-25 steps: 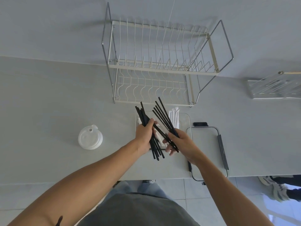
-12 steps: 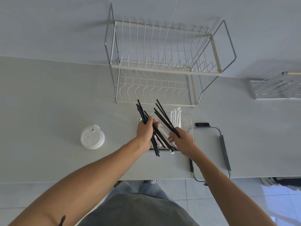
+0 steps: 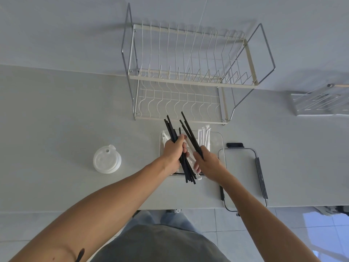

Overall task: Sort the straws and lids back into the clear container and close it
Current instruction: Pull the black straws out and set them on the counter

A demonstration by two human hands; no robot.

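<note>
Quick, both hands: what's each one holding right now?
Left hand: closed round a bundle of black straws over the clear container.
Right hand: closed on a few more black straws.

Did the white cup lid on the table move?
No. The lid sits at the same spot left of the container and below-left of the dish rack; only the camera shifted slightly.
</note>
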